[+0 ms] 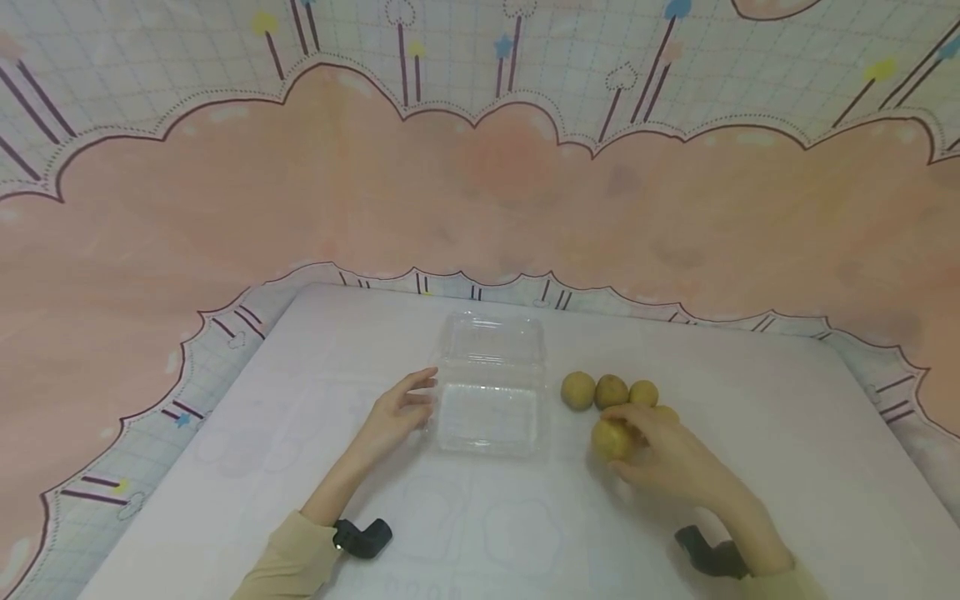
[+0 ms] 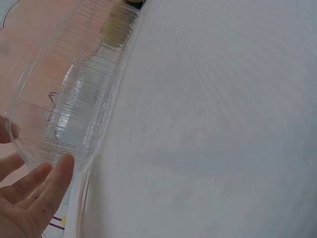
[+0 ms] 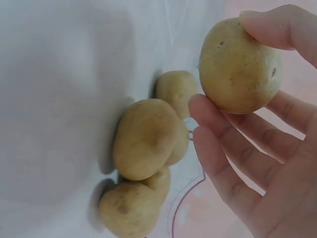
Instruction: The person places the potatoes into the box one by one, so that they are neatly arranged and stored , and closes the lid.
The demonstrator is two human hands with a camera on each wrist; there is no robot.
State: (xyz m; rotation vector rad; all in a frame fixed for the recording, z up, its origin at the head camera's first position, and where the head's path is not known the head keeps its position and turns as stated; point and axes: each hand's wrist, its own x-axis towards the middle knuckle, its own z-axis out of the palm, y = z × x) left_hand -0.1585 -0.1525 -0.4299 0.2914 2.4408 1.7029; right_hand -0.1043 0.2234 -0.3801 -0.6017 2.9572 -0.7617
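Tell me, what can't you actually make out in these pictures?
- How many potatoes lie in the pile: in the head view the right hand covers some; in the right wrist view they overlap.
- Whether the left hand touches the clear plastic box: the left wrist view cuts off most of both.
- Any marks on the held potato: too blurred.

Staged tabletop booth: cartoon-print backdrop (image 1: 480,192), white table (image 1: 787,433).
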